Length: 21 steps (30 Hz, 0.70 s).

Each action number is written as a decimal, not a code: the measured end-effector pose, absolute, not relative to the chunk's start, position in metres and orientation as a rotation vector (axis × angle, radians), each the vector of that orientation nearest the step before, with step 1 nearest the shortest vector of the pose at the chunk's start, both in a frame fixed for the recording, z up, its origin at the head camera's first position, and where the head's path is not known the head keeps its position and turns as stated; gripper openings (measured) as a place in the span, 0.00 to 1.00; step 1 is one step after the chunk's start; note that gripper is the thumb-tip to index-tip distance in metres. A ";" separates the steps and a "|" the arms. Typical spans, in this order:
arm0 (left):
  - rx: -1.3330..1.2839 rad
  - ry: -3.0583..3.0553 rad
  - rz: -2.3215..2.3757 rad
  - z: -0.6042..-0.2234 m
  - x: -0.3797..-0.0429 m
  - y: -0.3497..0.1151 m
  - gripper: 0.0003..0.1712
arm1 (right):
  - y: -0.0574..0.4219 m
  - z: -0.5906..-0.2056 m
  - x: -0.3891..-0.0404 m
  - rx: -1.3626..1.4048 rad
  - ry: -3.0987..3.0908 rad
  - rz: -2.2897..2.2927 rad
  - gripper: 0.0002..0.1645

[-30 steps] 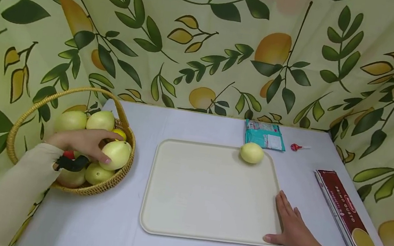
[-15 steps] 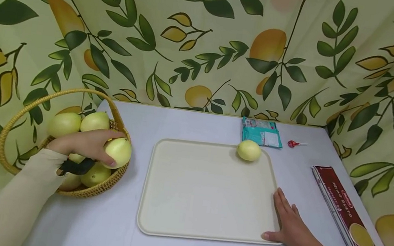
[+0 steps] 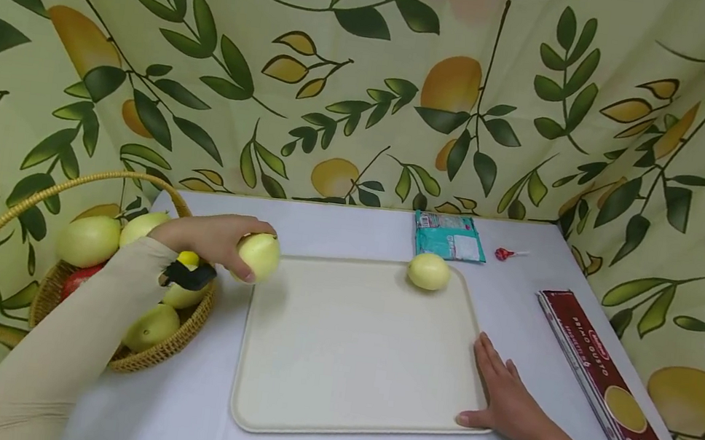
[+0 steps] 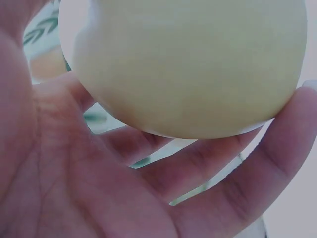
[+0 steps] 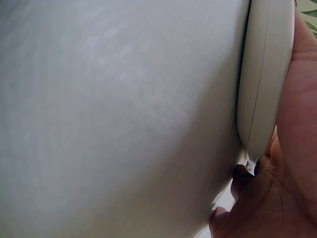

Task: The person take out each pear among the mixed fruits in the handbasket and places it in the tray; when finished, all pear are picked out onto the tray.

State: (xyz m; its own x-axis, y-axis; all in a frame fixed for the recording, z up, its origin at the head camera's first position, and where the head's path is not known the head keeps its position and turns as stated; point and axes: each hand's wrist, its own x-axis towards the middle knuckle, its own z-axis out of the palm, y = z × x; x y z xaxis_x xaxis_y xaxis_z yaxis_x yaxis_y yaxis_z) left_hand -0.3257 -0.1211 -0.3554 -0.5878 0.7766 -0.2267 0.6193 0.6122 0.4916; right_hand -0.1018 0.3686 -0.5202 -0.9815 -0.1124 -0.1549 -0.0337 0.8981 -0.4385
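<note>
One pale fruit (image 3: 259, 257) now out of one basket (image 3: 170, 347)

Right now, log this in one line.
left hand: holds pale fruit near tray; right hand: touches tray's edge; second fruit: on tray; basket: other fruit inside

The tray (image 3: 362, 353) at mid-frame looks like smooth, matt plastic. The pale fruit (image 3: 261, 256) left of centre has smooth skin with a soft sheen, as does the yellowish fruit (image 3: 429, 271) on the tray's upper right edge. At the left, the basket (image 3: 173, 346) is rough, woven wicker. The cloth-covered counter (image 3: 197, 406) looks matt, and so does the printed fabric backdrop (image 3: 373, 54) across the top. The teal packet (image 3: 449, 237) at upper right and the dark red packet (image 3: 603, 383) at right look like glossy plastic film; the sleeve (image 3: 61, 331) at lower left is matt fabric.
</note>
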 end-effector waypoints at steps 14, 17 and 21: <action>1.063 2.125 0.541 -0.405 -0.363 0.035 0.36 | 0.372 -0.515 -0.099 -0.133 2.901 -0.632 0.85; 1.045 2.091 0.538 -0.422 -0.366 0.056 0.37 | 0.373 -0.516 -0.100 -0.143 2.913 -0.634 0.84; 1.050 2.068 0.552 -0.438 -0.365 0.077 0.38 | 0.373 -0.518 -0.098 -0.137 2.919 -0.655 0.84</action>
State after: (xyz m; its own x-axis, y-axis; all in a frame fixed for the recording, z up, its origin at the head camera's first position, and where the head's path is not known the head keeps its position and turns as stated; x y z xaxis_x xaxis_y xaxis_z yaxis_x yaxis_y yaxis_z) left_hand -0.3654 0.0773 -0.4381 -0.3922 0.8185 -0.4198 0.5002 0.5728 0.6494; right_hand -0.0983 0.3730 -0.5181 -0.9850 -0.1205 -0.1233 -0.0563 0.9008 -0.4305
